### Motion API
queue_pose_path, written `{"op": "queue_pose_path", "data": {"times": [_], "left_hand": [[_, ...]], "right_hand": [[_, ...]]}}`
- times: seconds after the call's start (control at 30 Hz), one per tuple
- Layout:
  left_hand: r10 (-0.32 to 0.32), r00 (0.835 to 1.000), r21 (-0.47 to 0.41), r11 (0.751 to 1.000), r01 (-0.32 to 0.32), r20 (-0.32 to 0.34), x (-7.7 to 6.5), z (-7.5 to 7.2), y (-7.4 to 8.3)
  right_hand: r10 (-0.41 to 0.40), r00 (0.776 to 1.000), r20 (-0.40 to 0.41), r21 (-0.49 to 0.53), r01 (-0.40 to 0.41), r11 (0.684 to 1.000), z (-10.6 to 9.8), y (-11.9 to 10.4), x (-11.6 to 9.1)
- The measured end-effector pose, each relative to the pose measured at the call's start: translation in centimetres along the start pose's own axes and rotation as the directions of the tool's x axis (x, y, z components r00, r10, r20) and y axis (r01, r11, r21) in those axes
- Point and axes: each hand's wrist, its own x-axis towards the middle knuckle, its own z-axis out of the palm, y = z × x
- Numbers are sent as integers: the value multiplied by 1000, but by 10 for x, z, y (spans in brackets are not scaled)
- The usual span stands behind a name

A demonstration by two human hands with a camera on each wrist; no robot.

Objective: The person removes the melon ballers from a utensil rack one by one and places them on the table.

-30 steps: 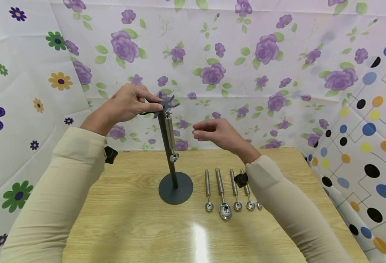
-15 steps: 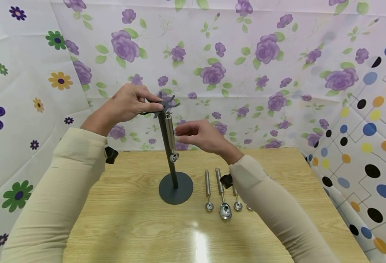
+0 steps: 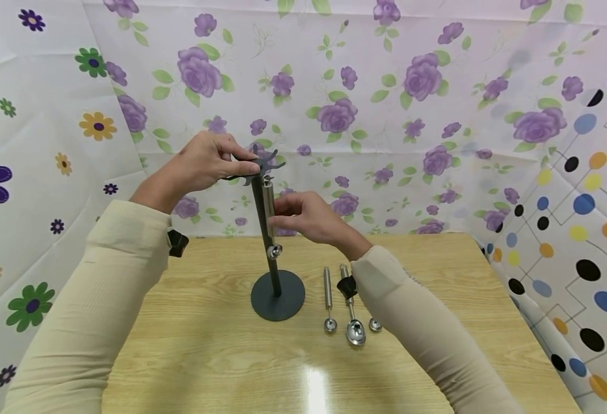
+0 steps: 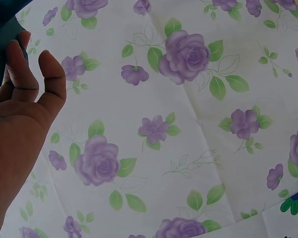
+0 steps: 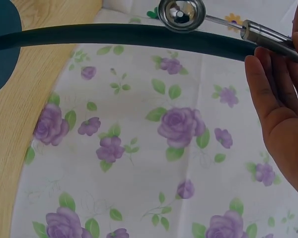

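A dark metal utensil stand [image 3: 277, 307] with curved hooks on top stands upright on the wooden table. My left hand [image 3: 205, 164] pinches its top between thumb and fingers; the left wrist view catches part of the dark hook top [image 4: 5, 32]. From one hook hangs a steel melon baller [image 3: 269, 201], handle up and small round bowl down beside the pole. The fingers and thumb of my right hand [image 3: 308, 215] hold its handle from the right. In the right wrist view, the melon baller's bowl [image 5: 183, 15] overlaps the stand's pole [image 5: 109, 35].
On the table [image 3: 205, 356], right of the stand, lie another small melon baller [image 3: 327, 293] and a bigger oval scoop [image 3: 355, 332]. A further small round bowl [image 3: 375, 325] shows beside my right sleeve [image 3: 412, 310], which hides the rest. Flowered cloth [image 3: 334, 115] hangs behind.
My right hand has moved left to the hanging melon baller and taken its handle. Its sleeve now covers more of the utensils on the table. My left hand has stayed on the stand's top.
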Motion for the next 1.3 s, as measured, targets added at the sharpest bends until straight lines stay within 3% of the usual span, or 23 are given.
{"op": "queue_pose_path", "data": {"times": [0.7, 1.3], "left_hand": [[5, 1000, -3, 1000, -5, 5, 1, 1, -1], [-5, 1000, -20, 1000, 6, 11, 0, 0, 1]], "right_hand": [[-42, 999, -2, 35, 42, 999, -9, -5, -17], [56, 997, -51, -70, -59, 996, -23, 16, -47]]}}
